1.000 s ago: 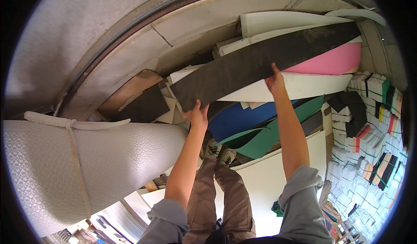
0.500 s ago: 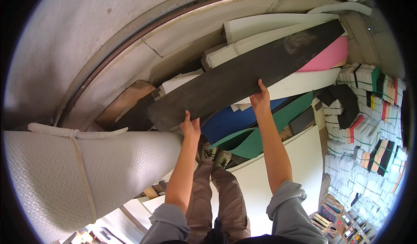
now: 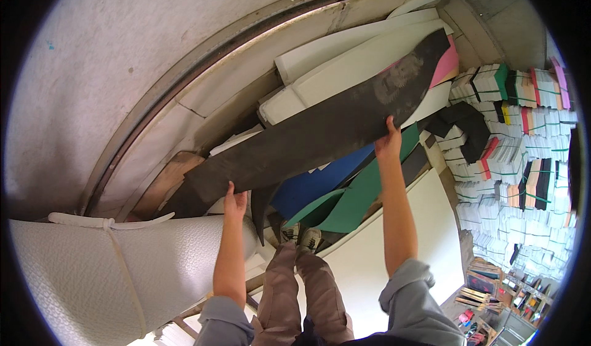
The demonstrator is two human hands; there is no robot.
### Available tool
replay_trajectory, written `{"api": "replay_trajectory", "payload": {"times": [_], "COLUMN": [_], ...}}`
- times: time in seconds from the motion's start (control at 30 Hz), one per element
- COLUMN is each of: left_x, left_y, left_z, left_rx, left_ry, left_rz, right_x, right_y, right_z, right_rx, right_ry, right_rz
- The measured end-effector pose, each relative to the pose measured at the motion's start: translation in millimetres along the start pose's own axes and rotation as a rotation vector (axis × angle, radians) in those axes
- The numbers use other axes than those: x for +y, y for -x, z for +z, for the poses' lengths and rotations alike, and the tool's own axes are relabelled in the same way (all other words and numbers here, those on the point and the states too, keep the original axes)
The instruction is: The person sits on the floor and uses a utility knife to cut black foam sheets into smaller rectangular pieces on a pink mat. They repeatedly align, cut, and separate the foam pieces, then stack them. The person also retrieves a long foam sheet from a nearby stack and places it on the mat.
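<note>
A long dark grey foam-like sheet [image 3: 295, 136] stretches between my hands, slanting up toward the far right. My left hand [image 3: 234, 199] grips its near edge close to the left end, thumb on top. Farther right, my right hand [image 3: 389, 144] is closed on the same edge, also with the thumb above; the fingers underneath are hidden. The sheet's far right end curves and bears a pale scuff. Beneath and beyond it lie white sheets [image 3: 363, 63], a pink sheet [image 3: 444, 63], a blue sheet [image 3: 326, 183] and a folded green sheet [image 3: 351, 201].
A large textured white roll [image 3: 123, 266], tied with a strap, lies at the left. Bundled stacks of white and coloured sheets [image 3: 511, 149] rise at the right. A big cream sheet [image 3: 425, 235] leans beside my legs. A wall [image 3: 123, 56] with a metal rail runs behind.
The dark sheet has shifted left in view, and its far end now bends more. My left hand moved left and nearer; my right hand moved slightly right. The view has also shifted.
</note>
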State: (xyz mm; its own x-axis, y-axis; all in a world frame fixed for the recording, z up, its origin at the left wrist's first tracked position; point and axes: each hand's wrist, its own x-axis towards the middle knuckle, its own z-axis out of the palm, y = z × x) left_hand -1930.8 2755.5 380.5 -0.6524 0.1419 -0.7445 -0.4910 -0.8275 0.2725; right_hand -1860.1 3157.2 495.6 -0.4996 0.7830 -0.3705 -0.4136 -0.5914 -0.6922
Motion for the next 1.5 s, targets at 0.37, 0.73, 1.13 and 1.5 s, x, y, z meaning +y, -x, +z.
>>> {"api": "replay_trajectory", "payload": {"times": [0.37,0.73,1.13,1.5], "left_x": [-4,-9,-35,-50], "left_y": [-19,-6,-104,-112], "left_z": [-20,-12,41,69], "left_rx": [0.141,-0.009,-0.563,-0.411], "left_ry": [-0.245,-0.727,-2.266,-2.572], "left_rz": [0.100,-0.021,0.887,1.037], "right_x": [33,64,168,201], "right_y": [7,0,-11,4], "right_z": [-97,-123,-113,-147], "right_rx": [0.173,0.422,-0.592,0.448], "right_ry": [-0.089,0.882,1.684,0.750], "right_rz": [0.122,0.628,0.011,0.592]}}
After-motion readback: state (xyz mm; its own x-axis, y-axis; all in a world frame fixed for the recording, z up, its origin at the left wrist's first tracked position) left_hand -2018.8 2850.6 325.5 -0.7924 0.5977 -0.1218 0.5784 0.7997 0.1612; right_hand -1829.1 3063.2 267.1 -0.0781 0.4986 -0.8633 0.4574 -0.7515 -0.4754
